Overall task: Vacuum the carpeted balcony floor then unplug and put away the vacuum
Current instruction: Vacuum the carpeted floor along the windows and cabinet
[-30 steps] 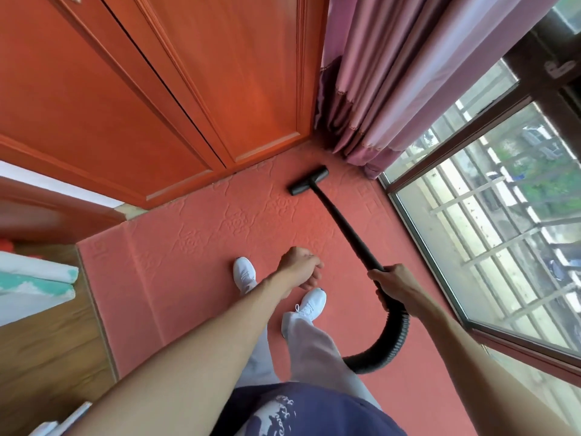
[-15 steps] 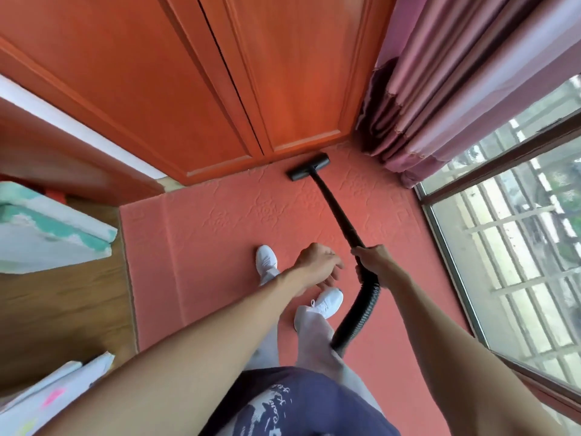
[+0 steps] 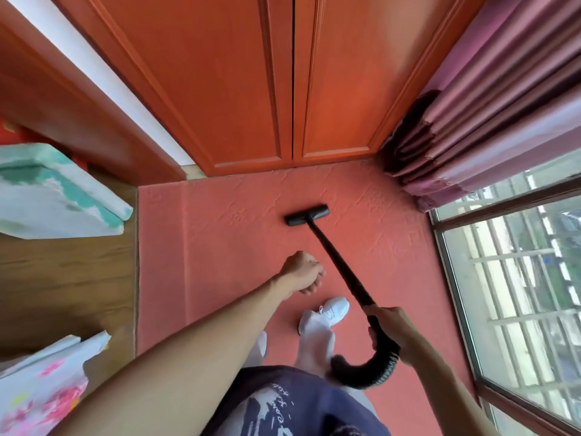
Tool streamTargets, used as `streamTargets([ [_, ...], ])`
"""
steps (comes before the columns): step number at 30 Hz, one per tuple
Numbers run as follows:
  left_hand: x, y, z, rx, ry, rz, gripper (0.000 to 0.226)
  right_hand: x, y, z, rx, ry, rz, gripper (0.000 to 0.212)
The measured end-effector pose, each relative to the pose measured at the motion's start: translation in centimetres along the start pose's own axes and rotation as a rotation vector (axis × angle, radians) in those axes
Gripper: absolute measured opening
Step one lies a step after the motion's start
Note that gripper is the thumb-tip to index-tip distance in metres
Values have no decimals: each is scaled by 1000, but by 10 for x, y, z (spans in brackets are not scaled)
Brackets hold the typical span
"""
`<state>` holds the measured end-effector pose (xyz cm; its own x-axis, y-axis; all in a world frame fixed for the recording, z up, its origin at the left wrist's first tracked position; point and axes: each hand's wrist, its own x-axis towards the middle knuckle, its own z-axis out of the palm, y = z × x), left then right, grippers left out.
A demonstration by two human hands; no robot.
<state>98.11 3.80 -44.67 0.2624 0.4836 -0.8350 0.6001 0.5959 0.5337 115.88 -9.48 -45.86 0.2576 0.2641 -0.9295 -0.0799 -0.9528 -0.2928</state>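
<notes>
Currently, item by item, as I read the head view:

- Carpet [image 3: 220,247]: red, embossed, covering the balcony floor from the wooden cupboard doors [image 3: 292,89] at 12 o'clock to the window [image 3: 518,294] at 3 o'clock. No dirt or cleaned track shows, so I cannot say how much has been covered.
- Vacuum head [image 3: 307,215]: black bar flat on the carpet at 12 o'clock from my feet, near the cupboard doors but apart from them.
- Wand [image 3: 339,269]: black tube slanting from the vacuum head back toward 4 o'clock.
- Hose [image 3: 367,372]: ribbed, curling under my right hand and out of sight behind my leg.
- Right hand [image 3: 393,325]: fingers wrapped round the wand where it meets the hose.
- Left hand [image 3: 303,273]: stretched out above the carpet, fingers curled in loosely, grasping nothing.
- Curtain [image 3: 487,121]: pink, bunched at 2 o'clock, its hem just above the carpet corner.
- Wood floor [image 3: 63,278]: at 9 o'clock, beyond the carpet edge.

Status, my judgement: vacuuming is under way. The corner under the curtain and the strip along the window may want a pass. Vacuum body, cord and plug are out of view; unplugging and storing look entirely undone.
</notes>
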Motion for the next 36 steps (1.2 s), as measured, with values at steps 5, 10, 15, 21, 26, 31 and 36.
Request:
streamTargets([
  [5,-19,-32,-45,-47,1,13,20,-9,-4,52,63,-37,-13,20],
  [10,-41,-73,-101,-104,66,10,20,24,-63,126,72,-41,-103,15],
  [15,-55,-115,-148,-192,159,-1,22,62,-101,183,161,-126,-113,14],
  [21,-70,-145,-166,-245,192,-24,18,56,-67,231,422,-296,0,25],
  [26,-67,-151,-150,-196,132,-42,20,2,-15,224,407,-304,82,22],
  [31,-67,-144,-131,-146,48,-37,18,-41,23,199,389,-252,167,15],
  [36,-64,-144,-129,-226,85,-54,17,-22,-6,216,257,-263,134,12],
])
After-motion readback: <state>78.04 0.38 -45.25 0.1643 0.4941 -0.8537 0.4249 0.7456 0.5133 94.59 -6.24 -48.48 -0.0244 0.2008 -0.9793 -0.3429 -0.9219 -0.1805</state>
